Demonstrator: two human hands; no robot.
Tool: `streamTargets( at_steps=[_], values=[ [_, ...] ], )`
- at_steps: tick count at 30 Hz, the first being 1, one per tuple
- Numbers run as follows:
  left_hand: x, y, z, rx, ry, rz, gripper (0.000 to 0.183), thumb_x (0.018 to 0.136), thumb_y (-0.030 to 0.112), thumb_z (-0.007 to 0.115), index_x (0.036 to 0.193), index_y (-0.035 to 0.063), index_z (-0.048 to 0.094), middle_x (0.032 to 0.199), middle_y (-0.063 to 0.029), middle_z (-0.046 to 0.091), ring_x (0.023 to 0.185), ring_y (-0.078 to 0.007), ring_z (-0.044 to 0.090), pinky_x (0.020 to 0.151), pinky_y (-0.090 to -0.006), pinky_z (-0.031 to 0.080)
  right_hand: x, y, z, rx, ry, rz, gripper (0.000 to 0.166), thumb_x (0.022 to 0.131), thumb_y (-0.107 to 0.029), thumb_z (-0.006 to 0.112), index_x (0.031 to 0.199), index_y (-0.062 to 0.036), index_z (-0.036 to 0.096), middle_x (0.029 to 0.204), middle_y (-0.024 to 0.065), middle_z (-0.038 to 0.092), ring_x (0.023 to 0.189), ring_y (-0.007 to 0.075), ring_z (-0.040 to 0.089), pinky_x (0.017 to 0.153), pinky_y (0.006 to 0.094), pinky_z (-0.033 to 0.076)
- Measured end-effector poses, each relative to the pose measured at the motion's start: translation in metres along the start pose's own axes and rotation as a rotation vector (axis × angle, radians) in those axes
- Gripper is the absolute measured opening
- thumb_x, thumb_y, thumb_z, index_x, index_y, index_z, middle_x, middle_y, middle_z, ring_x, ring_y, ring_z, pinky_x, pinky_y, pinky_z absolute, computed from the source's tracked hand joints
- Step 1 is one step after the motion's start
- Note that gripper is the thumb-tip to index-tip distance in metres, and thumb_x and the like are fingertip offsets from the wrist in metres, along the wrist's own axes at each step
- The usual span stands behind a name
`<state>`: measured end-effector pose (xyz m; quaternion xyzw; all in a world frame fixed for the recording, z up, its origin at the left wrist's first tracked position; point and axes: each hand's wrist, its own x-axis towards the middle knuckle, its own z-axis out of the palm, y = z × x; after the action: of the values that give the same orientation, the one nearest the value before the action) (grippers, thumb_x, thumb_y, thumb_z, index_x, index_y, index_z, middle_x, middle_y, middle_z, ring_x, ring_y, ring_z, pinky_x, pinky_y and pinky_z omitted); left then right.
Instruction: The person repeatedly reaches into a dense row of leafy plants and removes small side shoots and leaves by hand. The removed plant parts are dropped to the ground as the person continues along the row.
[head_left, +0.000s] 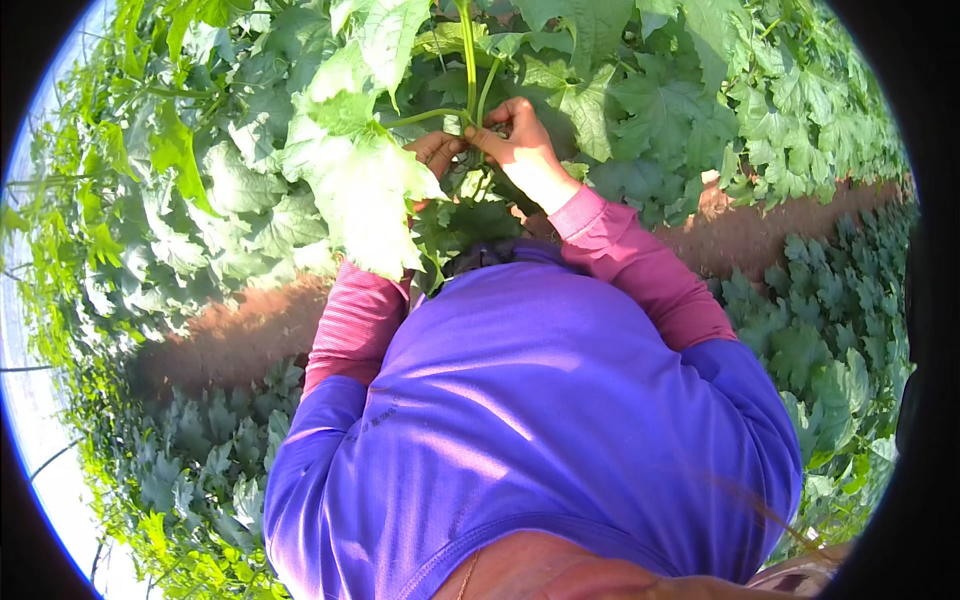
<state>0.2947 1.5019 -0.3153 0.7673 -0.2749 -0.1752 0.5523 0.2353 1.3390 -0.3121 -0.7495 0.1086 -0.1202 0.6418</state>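
Note:
A green vine stem stands upright before me, with leaf stalks branching off near my fingers. My right hand pinches the stem at this joint, thumb and bent index finger close together. Against the same spot from the left, my left hand has its fingertips closed at the stem, nearly touching my right thumb. A broad, sunlit lobed leaf hangs in front of my left wrist and covers part of that hand. Whether something small lies between the fingertips is too fine to tell.
Dense leafy vines rise on both sides of the stem. A strip of brown soil runs between this row and another row of plants behind me. Bright translucent sheeting shows at the far left.

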Motion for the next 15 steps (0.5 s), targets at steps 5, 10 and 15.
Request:
streamTargets(
  at_steps=[5,10,15],
  values=[
    [-0.009,0.023,-0.014,0.354,0.099,0.156,0.018,0.09,0.019,0.054,0.089,0.0025,0.06,0.07,-0.0041,0.059,0.063,-0.0125,0.054,0.058,-0.0256,0.043,0.002,0.011,0.008,0.526,-0.38,0.094,0.025,0.092,-0.028,0.055,0.102,-0.0053,0.052,0.088,0.0012,0.055,0.077,0.0075,0.05,0.067,0.0235,0.042],
    [-0.011,-0.059,-0.092,-0.163,0.533,-0.08,0.021,0.092,0.022,0.049,0.1,0.0049,0.058,0.08,-0.005,0.061,0.071,-0.0104,0.057,0.059,-0.0221,0.044,0.001,0.016,-0.004,0.571,-0.601,0.181,0.025,0.096,-0.023,0.045,0.113,-0.0056,0.047,0.102,0.0048,0.057,0.097,0.0162,0.055,0.086,0.0291,0.042],
    [-0.063,-0.066,-0.12,0.368,0.388,-0.323,0.027,0.084,0.015,0.058,0.107,0.0019,0.056,0.091,-0.0097,0.061,0.082,-0.0173,0.058,0.07,-0.0275,0.045,0.005,0.024,0.009,0.63,-0.727,0.151,0.029,0.088,-0.008,0.058,0.115,-0.0048,0.048,0.106,0.0041,0.056,0.101,0.0173,0.056,0.091,0.0316,0.042]
  ],
)
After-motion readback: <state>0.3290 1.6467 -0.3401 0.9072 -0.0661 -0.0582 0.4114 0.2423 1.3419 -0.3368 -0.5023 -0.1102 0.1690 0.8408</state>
